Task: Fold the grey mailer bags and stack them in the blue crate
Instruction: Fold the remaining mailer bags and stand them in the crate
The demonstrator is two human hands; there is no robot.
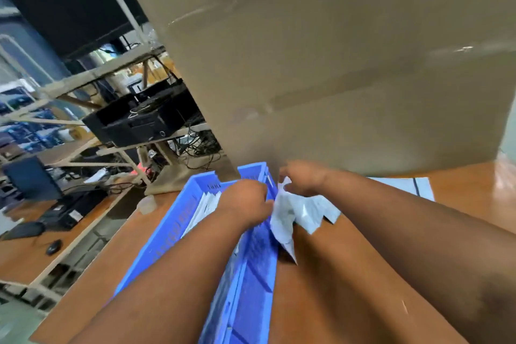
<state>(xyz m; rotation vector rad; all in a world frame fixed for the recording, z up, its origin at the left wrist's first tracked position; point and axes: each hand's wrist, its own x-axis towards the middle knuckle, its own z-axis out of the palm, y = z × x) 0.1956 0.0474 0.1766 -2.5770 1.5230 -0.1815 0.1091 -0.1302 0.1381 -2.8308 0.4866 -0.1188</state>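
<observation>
Gripping a crumpled grey mailer bag (296, 215) at the blue crate's (170, 234) 3 o'clock rim, both the left hand (245, 201) and right hand (303, 177) are pinching it, fingers curled; folded bags (205, 205) are lying inside.

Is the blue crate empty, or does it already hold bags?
Not empty: pale folded bags stand inside the blue crate under the left hand.

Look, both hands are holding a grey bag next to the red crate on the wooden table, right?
Nearly. The crate is blue, not red, as the head view shows. The rest holds: the left hand and right hand both hold a crumpled grey bag beside the crate's right wall, above the wooden table.
</observation>
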